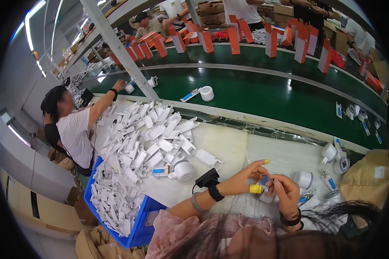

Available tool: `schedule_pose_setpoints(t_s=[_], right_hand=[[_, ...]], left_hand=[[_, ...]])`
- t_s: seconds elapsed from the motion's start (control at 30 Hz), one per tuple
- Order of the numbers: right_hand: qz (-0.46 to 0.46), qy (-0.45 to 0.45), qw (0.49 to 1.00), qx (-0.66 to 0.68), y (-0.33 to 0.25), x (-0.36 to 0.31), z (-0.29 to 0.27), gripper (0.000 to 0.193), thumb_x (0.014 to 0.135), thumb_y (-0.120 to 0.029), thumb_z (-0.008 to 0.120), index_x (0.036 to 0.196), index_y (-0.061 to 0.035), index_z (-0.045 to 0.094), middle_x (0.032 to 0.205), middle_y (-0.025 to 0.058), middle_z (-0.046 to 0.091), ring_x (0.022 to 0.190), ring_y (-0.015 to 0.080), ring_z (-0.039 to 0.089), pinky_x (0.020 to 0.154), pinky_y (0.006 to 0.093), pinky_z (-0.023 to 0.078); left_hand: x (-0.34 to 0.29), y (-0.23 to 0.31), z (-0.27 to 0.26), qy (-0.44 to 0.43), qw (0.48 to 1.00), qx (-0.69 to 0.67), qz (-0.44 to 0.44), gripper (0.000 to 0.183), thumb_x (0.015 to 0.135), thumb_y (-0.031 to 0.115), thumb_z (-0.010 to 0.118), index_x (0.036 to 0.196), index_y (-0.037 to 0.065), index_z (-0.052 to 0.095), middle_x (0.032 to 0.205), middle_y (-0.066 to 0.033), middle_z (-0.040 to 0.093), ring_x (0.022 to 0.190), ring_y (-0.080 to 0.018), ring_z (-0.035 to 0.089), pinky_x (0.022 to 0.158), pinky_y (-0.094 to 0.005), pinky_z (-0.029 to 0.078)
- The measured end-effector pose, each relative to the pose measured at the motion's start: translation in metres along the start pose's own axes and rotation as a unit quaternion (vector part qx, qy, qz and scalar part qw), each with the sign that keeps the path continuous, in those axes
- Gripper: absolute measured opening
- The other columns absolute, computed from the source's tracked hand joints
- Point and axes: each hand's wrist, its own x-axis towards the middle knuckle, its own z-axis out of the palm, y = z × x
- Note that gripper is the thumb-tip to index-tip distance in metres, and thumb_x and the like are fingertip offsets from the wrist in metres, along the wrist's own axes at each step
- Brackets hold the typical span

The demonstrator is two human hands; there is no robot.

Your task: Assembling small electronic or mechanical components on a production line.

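At the lower right, both hands meet over a small white and blue plastic part [268,197], mostly hidden by fingers. My left hand [239,181], with yellow tape on thumb and index fingertip, grips its left side; the index finger points outward. The fingers of my right hand [288,191] are pinched together at its upper end. Just beyond the right hand lies a white round plastic piece [304,179]. Left of my left wrist sits a white round-headed device with a blue-marked strip [182,170], beside a small black box with a cable [207,177].
A large heap of white plastic housings [153,138] spreads leftward, above a blue crate [136,231] full of them. Beyond runs a green conveyor belt [250,97] carrying another device [206,93] and orange-white boxes [301,43]. A co-worker [75,125] reaches over the belt. Brown paper [367,175] lies right.
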Motion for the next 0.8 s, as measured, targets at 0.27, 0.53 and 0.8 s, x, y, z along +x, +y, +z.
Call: schedule_pose_setpoints(t_s=[0.27,0.53,0.8], right_hand=[[-0.013,-0.015,0.997,0.071,0.001,0.000,0.000,0.027,0.096,-0.007,0.054,0.120,0.0036,0.062,0.100,0.0136,0.065,0.076,0.0148,0.061,0.072,0.0267,0.051],[0.043,0.033,0.996,0.069,-0.004,-0.003,0.007,0.042,0.090,-0.006,0.064,0.127,0.0009,0.046,0.093,0.0085,0.065,0.079,0.0126,0.063,0.079,0.0275,0.050],[-0.225,-0.019,0.840,-0.493,-0.006,0.004,0.016,0.020,0.076,-0.002,0.072,0.095,-0.0042,0.065,0.071,0.0044,0.060,0.065,0.0201,0.060,0.099,0.0452,0.040]], left_hand=[[-0.004,0.001,0.013,0.039,0.968,0.239,0.066,0.081,0.076,0.025,0.078,0.144,0.008,0.037,0.121,-0.0120,0.054,0.115,-0.0290,0.051,0.103,-0.0388,0.038],[-0.012,0.045,0.014,0.050,0.993,0.096,-0.039,0.061,0.081,0.015,0.071,0.136,0.007,0.045,0.104,-0.0045,0.054,0.101,-0.0158,0.053,0.093,-0.0307,0.042],[-0.020,0.051,0.007,0.072,0.991,0.111,0.033,0.057,0.078,0.016,0.072,0.126,0.006,0.043,0.113,-0.0050,0.049,0.105,-0.0146,0.046,0.095,-0.0297,0.039]])
